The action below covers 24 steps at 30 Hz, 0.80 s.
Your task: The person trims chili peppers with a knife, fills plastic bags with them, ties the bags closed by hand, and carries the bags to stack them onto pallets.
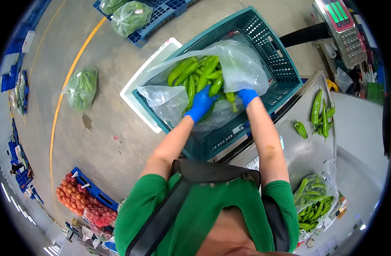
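Note:
A clear plastic bag [244,70] with long green peppers [195,74] in its mouth lies inside a dark green crate [285,70]. My left hand [201,105], in a blue glove, reaches into the peppers from the near side. Its fingers are closed around a green pepper, with their tips partly hidden. On the right side of the bag, my right hand [247,96], also gloved in blue, reaches under the folded plastic. The bag and a hanging pepper cover its fingers.
Beneath the crate's left side is a white box [138,91]. A scale display [338,15] stands at upper right. Loose green peppers [317,111] lie on a metal table [291,134], with another pepper bag [315,205] nearer. Bagged greens [82,88] sit on the floor.

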Each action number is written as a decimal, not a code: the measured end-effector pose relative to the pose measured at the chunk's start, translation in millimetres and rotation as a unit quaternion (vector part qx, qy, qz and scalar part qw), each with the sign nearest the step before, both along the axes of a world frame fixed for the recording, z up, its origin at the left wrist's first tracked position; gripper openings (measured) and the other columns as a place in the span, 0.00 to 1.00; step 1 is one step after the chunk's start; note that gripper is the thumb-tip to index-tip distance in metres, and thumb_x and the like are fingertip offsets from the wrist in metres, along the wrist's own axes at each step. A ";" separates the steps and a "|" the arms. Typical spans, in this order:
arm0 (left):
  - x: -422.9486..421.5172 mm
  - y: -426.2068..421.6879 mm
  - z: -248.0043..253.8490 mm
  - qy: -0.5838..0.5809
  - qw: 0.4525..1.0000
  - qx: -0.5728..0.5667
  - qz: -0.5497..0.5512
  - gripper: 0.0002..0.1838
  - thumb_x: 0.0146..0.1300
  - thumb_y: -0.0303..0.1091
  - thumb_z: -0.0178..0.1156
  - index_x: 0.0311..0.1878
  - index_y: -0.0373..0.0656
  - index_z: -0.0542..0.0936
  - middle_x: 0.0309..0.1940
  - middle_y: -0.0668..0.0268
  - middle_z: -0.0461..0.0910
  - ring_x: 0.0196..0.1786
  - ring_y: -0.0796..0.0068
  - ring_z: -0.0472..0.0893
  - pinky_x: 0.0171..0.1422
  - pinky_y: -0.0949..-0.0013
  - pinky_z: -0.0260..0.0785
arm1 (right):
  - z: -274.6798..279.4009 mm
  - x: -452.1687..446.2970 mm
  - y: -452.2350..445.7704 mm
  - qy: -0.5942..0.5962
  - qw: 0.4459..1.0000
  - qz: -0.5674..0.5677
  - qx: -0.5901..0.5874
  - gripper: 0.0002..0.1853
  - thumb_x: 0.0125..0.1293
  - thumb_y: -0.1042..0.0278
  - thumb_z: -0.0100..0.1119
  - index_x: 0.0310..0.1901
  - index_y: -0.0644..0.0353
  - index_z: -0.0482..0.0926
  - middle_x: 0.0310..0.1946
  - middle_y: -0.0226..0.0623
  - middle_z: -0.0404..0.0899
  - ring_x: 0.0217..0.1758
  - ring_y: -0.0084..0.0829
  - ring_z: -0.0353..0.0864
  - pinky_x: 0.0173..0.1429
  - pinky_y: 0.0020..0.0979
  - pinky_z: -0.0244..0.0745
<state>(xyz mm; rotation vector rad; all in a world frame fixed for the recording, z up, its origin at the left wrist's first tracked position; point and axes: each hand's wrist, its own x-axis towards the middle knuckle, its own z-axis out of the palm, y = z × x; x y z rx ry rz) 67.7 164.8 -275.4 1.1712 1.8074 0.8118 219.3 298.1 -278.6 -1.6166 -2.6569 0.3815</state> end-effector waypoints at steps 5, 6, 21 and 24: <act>-27.7 -21.3 7.5 -0.145 0.988 0.004 0.049 0.36 0.49 0.44 0.66 0.58 0.34 0.67 0.51 0.48 0.73 0.53 0.58 0.74 0.57 0.65 0.64 | 121.8 11.9 51.7 -0.151 0.987 -0.025 -0.057 0.21 0.59 0.48 0.45 0.46 0.53 0.77 0.47 0.41 0.76 0.50 0.40 0.74 0.54 0.38 0.67; -28.7 -24.1 13.3 -0.163 0.985 0.017 0.046 0.36 0.49 0.43 0.67 0.58 0.34 0.67 0.51 0.48 0.73 0.54 0.58 0.74 0.57 0.65 0.64 | 144.5 10.1 48.6 -0.184 0.979 -0.036 -0.080 0.21 0.59 0.48 0.46 0.46 0.53 0.77 0.47 0.41 0.76 0.50 0.41 0.74 0.54 0.39 0.67; 11.1 -141.5 176.3 -0.297 0.929 -0.101 -0.197 0.32 0.52 0.32 0.63 0.60 0.33 0.64 0.52 0.55 0.71 0.55 0.67 0.71 0.59 0.68 0.61 | 166.4 243.5 -320.3 0.246 0.834 -0.480 0.115 0.14 0.58 0.73 0.53 0.47 0.62 0.77 0.40 0.40 0.76 0.42 0.34 0.75 0.44 0.31 0.70; 40.2 -156.9 187.9 -0.341 0.888 -0.138 -0.276 0.34 0.52 0.30 0.61 0.62 0.33 0.61 0.51 0.58 0.71 0.53 0.70 0.71 0.58 0.70 0.62 | 149.4 301.4 -411.7 -0.048 0.831 -0.525 0.180 0.22 0.53 0.64 0.61 0.48 0.65 0.73 0.42 0.49 0.74 0.45 0.47 0.72 0.52 0.41 0.66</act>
